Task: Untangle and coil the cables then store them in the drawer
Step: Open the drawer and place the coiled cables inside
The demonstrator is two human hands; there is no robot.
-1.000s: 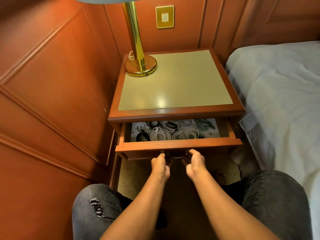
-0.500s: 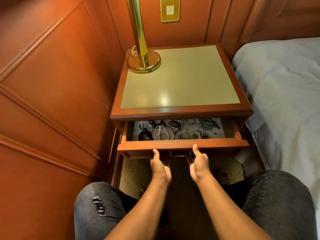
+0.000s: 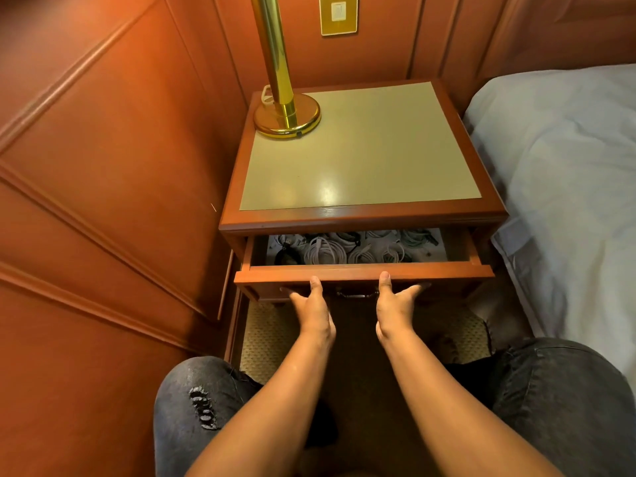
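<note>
While coiled cables (image 3: pixel 330 251) lie in the drawer (image 3: pixel 364 274), both hands' grip spread against its front.

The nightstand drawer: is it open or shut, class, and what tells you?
Partly open. The drawer front juts out from the nightstand, showing coiled cables inside. The left hand and right hand touch its front.

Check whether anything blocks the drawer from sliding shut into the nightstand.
Nothing visible does. The coiled cables lie below the drawer rim, and both the left hand and right hand press its front.
</note>
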